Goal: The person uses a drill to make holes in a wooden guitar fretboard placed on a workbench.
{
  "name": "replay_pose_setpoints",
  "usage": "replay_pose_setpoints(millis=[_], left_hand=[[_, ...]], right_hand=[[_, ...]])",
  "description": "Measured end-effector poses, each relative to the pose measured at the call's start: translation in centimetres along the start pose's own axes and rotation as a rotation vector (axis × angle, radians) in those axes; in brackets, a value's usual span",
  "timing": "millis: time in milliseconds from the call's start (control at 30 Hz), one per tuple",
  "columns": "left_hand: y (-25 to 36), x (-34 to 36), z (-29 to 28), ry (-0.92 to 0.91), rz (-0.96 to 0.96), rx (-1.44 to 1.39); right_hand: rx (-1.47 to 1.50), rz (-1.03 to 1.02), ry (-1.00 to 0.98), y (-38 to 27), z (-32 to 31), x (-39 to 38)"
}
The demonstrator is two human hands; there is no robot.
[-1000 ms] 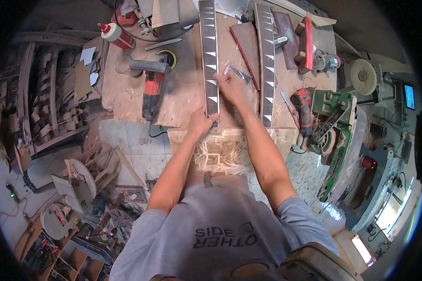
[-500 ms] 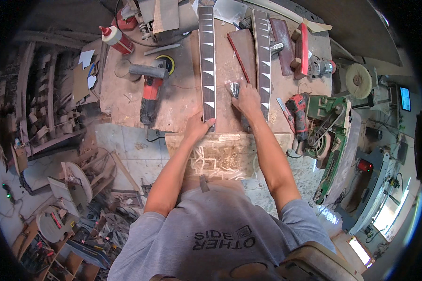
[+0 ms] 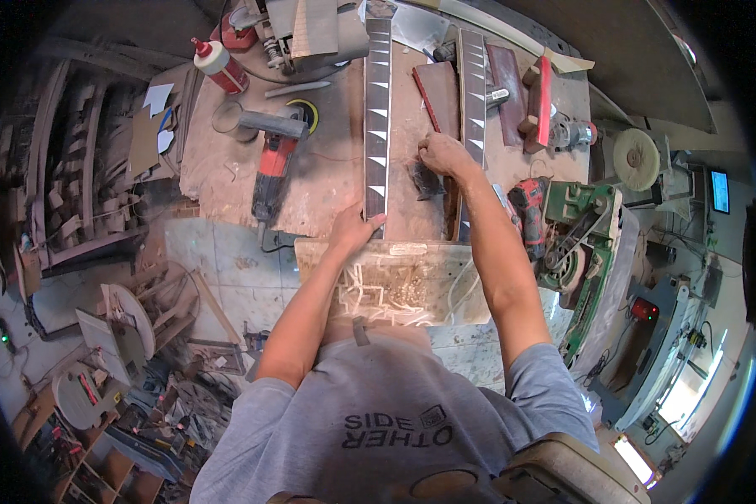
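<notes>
While the left hand (image 3: 357, 228) has its grip closed on the strip (image 3: 379, 126), the right hand (image 3: 447, 158) curls near a dark packet (image 3: 429, 182). Its grip I cannot tell.

L-side dark inlaid strip (image 3: 377, 109): smooth, matt, wood-look surf. Benchtop (image 3: 214, 181): rough, dusty wood. Squeeze btl (image 3: 220, 65): glossy plastic; T-shirt (image 3: 319, 403): matt grey cloth.

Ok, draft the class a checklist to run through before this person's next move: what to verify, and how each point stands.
1. Left hand at the left inlaid fretboard's near end: ok, thumb on top.
2. Right hand's hold: cannot tell, fingers hide it.
3. Dark crumpled packet off that fretboard: ok, it lies to the right.
4. Workbench free of loose tools: not ok, red-and-black angle grinder there.
5. Grinder unplugged: cannot tell.
</notes>
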State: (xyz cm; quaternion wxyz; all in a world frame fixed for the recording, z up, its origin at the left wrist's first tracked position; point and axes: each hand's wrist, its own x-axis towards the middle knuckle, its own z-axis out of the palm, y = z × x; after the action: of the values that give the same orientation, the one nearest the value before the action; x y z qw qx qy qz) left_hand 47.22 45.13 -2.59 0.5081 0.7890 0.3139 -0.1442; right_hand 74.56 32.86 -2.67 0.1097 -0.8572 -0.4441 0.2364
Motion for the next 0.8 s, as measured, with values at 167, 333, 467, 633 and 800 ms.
replay_pose_setpoints(millis=[167,333,467,633,800], left_hand=[[-1.9,0.6,1.2,0.095,0.046,0.032],[-0.6,0.1,0.2,0.039,0.042,0.023],[-0.4,0.1,0.2,0.026,0.034,0.031],[-0.9,0.5,-0.2,-0.004,0.032,0.117],[-1.6,0.9,-0.6,-0.067,0.092,0.116]], right_hand=[[-0.091,0.100,-0.131,-0.3,0.0,0.1],[-0.273,0.096,-0.002,-1.2,0.8,-0.9],[-0.187,0.200,0.090,-0.8,1.9,-1.4],[-0.214,0.219,0.059,-2.3,1.2,-2.2],[-0.126,0.372,0.098,-1.4,1.7,-2.2]])
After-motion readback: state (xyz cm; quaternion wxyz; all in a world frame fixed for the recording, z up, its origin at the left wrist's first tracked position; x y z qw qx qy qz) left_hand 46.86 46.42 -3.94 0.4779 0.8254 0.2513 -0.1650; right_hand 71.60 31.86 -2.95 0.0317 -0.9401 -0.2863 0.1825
